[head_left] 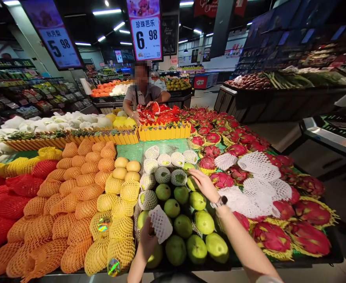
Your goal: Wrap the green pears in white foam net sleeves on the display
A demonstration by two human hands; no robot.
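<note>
My left hand (pixel 147 240) is closed around a white foam net sleeve (pixel 161 224) at the near left of the green guavas. The sleeve looks flattened, with no fruit visible in it. My right hand (pixel 204 184), with a watch on its wrist, reaches over the right side of the guavas. Its fingers are stretched out over a green guava (pixel 192 184); the thumb is hidden. Bare guavas (pixel 183 226) fill the near rows. Behind them, several sleeved guavas (pixel 162 175) sit in white foam nets.
Loose foam sleeves (pixel 255 192) lie piled on the dragon fruit (pixel 271 237) to the right. Yellow-netted fruit (pixel 121 251) and orange-netted fruit (pixel 84 192) line the left. A low yellow fence (pixel 164 132) crosses behind. Beyond it, another person (pixel 141 94) handles red packages (pixel 159 114).
</note>
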